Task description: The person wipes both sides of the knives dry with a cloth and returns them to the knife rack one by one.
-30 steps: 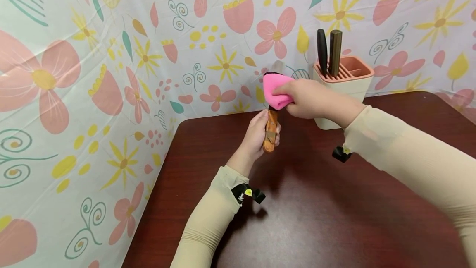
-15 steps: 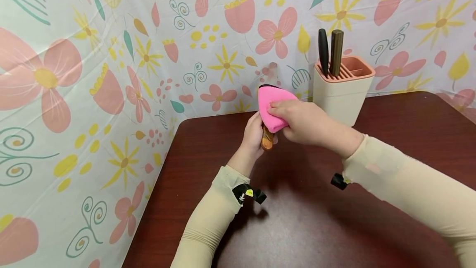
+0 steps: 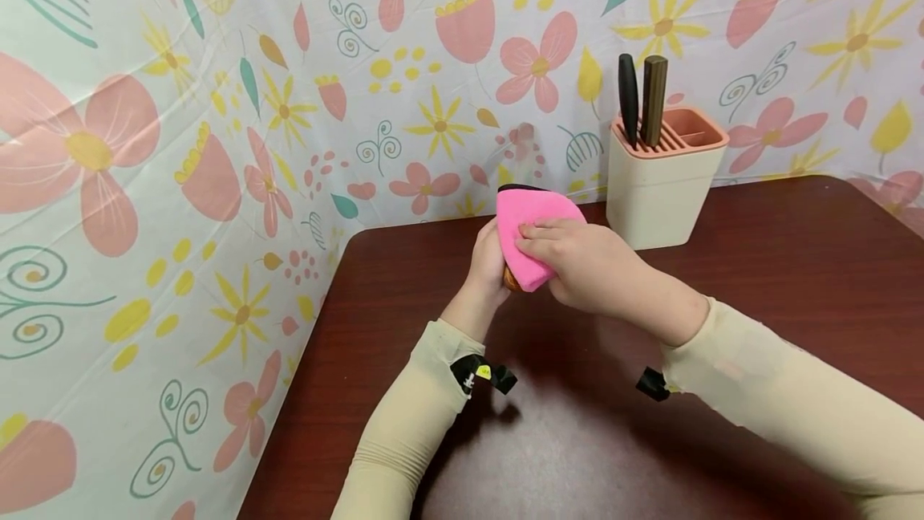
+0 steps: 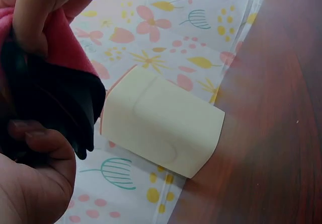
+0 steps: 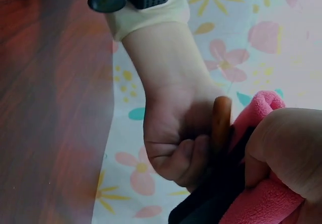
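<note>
My left hand [image 3: 487,262] grips the wooden handle [image 5: 221,122] of a knife, its fingers curled round it. Only the butt of that handle shows below the cloth in the head view. A shiny blade stands up above, blending into the wall pattern. In my right hand [image 3: 593,265] is a pink cloth [image 3: 521,219] with a black underside, pinched over the handle and the base of the blade. The left wrist view has the cloth's dark side [image 4: 55,93] hanging between both hands, hiding much of the knife.
A cream knife holder [image 3: 660,195] with an orange slotted top stands at the back, right of my hands. A black handle [image 3: 628,99] and a brown handle [image 3: 654,99] stick up from it. Patterned fabric [image 3: 433,38] hangs behind the dark red table [image 3: 780,263].
My right hand has slid the pink cloth down from the blade over the wooden handle, now covering most of it. The left hand has stayed nearly in place with the knife.
</note>
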Motion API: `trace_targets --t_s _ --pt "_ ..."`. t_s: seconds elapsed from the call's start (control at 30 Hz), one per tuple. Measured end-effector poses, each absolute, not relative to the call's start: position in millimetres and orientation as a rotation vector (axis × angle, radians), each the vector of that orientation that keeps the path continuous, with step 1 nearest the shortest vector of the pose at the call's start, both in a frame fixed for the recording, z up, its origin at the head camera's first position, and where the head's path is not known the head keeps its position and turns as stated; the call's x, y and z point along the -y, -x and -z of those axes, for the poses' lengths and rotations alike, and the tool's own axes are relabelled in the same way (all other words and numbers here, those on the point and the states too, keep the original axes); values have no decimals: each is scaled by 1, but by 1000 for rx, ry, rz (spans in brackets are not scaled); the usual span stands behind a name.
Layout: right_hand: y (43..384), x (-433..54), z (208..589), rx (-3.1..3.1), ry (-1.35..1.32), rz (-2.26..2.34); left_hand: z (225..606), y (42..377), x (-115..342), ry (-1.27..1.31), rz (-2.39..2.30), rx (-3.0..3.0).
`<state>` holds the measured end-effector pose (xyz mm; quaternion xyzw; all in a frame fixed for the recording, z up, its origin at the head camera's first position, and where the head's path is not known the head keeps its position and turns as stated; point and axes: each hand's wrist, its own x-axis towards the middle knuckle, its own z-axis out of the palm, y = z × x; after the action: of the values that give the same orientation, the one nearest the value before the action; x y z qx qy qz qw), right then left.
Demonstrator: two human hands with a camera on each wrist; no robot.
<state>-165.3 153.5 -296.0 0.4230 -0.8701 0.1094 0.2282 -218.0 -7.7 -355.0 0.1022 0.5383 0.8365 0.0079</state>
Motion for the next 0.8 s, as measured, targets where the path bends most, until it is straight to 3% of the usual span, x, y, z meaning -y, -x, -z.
trace_targets --t_s 0.47,0.67,0.8 --pt "142 -167 293 2348 -1340 -471 353 217 10 -299 -2669 -1671" --pt "149 -185 282 2283 -1450 -667 350 218 14 -102 -2618 -1711" --pt "160 -203 266 2325 -1408 -859 351 220 16 -134 -2590 -1694"
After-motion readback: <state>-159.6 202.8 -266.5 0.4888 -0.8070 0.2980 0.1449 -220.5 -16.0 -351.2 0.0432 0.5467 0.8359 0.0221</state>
